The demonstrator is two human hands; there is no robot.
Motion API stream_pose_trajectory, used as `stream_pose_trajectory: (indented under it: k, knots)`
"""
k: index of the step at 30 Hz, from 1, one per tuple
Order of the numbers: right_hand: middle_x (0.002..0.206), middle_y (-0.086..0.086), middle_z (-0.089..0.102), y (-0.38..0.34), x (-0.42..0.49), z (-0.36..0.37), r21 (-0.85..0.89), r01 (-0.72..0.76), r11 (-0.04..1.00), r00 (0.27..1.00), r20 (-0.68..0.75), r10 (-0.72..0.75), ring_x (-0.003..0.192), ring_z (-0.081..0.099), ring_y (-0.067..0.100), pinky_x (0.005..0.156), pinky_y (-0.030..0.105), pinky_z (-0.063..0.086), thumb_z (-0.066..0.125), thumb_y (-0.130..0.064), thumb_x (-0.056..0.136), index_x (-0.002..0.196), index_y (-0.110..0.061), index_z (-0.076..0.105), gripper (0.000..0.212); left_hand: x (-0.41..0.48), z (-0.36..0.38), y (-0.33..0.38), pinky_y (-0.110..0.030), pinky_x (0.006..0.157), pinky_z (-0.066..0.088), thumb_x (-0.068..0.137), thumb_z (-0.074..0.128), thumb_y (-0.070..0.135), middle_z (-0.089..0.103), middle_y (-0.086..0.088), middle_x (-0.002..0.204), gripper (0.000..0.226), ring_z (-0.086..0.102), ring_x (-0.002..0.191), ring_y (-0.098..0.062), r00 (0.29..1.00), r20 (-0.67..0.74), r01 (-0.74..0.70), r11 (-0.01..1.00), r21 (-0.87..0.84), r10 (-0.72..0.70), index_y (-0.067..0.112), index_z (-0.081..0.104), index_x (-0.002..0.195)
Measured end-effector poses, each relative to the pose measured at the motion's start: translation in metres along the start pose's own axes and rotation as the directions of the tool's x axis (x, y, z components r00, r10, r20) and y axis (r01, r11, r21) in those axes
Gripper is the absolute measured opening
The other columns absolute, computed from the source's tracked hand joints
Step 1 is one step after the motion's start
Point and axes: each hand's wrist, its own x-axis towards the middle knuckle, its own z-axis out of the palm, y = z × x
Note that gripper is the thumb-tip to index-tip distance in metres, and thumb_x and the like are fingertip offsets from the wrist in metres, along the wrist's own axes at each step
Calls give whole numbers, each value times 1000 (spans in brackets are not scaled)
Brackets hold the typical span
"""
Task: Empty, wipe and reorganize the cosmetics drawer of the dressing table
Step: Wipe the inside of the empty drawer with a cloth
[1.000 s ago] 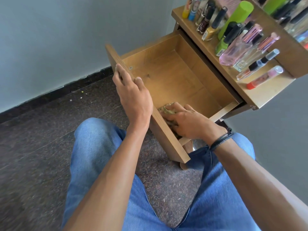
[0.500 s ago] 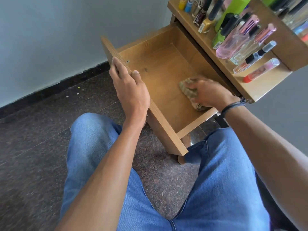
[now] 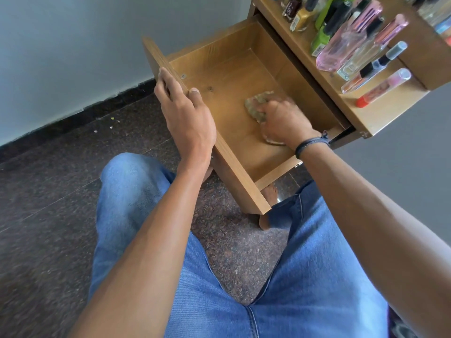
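The drawer (image 3: pixel 231 69) stood pulled out of the dressing table (image 3: pixel 380 113) in the upper middle of the frame, its wooden bottom bare apart from a crumpled greenish-brown cloth (image 3: pixel 256 106). The cloth lay on the drawer's floor right of centre, nearer the side wall under the tabletop than the front panel. The right hand (image 3: pixel 285 120) came in from the lower right and sat on top of it, fingers bent down over the bunched fabric and holding it against the wood. Part of the cloth stuck out beyond the fingertips toward the upper left, and another bit showed under the heel of the hand. The hand was slightly blurred. A black cord bracelet (image 3: pixel 308 143) circled that wrist. The left hand (image 3: pixel 188 115), left of centre, gripped the top edge of the drawer's front panel, with the fingers curled over the outer face and the thumb resting on the inner side, well apart from the cloth. On the tabletop at the upper right lay a row of cosmetics, among them a pink perfume bottle (image 3: pixel 341 45), a green bottle (image 3: pixel 322 37) and a red-capped tube (image 3: pixel 383 87). Blue jeans (image 3: pixel 317 264) filled the bottom of the frame above a dark speckled floor (image 3: pixel 48 191).
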Motion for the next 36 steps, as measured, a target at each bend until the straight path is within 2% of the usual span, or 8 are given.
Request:
stream_pose_trajectory:
  k: [3, 9, 15, 20, 24, 29, 33, 36]
  knots:
    - [140, 5, 57, -24, -21, 13, -12, 113, 994, 994, 1, -113, 126, 53, 29, 113, 39, 42, 49, -10, 99, 138, -18, 61, 41, 1, 0, -1, -20, 102, 37, 101, 43, 15, 31, -7, 156, 60, 43, 135, -17, 1000, -5, -3, 1000, -5, 3, 2, 23, 156]
    - [158, -6, 39, -35, -58, 24, 24, 321, 947, 947, 16, -321, 129, 50, 26, 110, 38, 46, 59, -9, 94, 156, -36, 37, 71, -1, 0, -4, -10, 95, 33, 102, 43, 16, 32, -6, 156, 59, 45, 133, -15, 1000, -10, -22, 1000, 19, 23, 3, 23, 156]
    - [146, -1, 57, 13, -42, -11, 4, 73, 997, 993, 89, -73, 117, 65, 25, 102, 37, 52, 68, -9, 89, 141, -31, 59, 57, 0, -2, -3, -17, 98, 37, 102, 41, 15, 30, -7, 157, 59, 46, 131, -18, 1000, 10, -25, 1000, 19, 25, 3, 23, 156]
    - [151, 3, 53, 37, -36, -20, -45, -68, 997, 997, 31, 70, 125, 61, 31, 104, 40, 51, 52, -39, 103, 144, -33, 55, 42, -2, -1, -3, -10, 93, 31, 101, 41, 15, 31, -8, 156, 59, 47, 129, -19, 1000, 11, -21, 1000, 11, 21, 2, 23, 156]
    - [133, 18, 61, 23, -36, -8, -116, -142, 983, 990, -5, 143, 112, 64, 41, 87, 41, 53, 62, -14, 95, 133, -17, 59, 38, 0, -2, -5, -12, 93, 31, 102, 42, 15, 30, -7, 157, 59, 47, 129, -18, 1000, 6, -16, 1000, 16, 15, 3, 23, 156]
    - [130, 15, 56, -15, -52, 5, -73, -37, 997, 999, 31, 39, 106, 67, 36, 81, 38, 55, 48, -21, 105, 134, -13, 57, 32, 1, -3, -6, -15, 95, 35, 102, 42, 14, 31, -6, 156, 59, 47, 130, -18, 1000, -5, -11, 1000, 15, 11, 3, 23, 156]
    - [138, 12, 45, -40, -71, 17, -12, 120, 993, 991, 56, -119, 94, 60, 24, 77, 24, 52, 59, -11, 99, 145, -13, 50, 47, 0, -4, -5, -11, 95, 31, 102, 42, 14, 31, -7, 156, 58, 47, 131, -18, 1000, 2, -15, 1000, 18, 15, 3, 23, 156]
    - [139, 10, 45, -38, -70, 16, -10, 159, 987, 985, 62, -158, 100, 66, 30, 82, 31, 58, 64, -9, 94, 146, -17, 49, 56, 0, -5, -4, -14, 98, 34, 103, 41, 14, 30, -7, 157, 58, 45, 133, -19, 1000, 6, -16, 1000, 20, 16, 3, 23, 156]
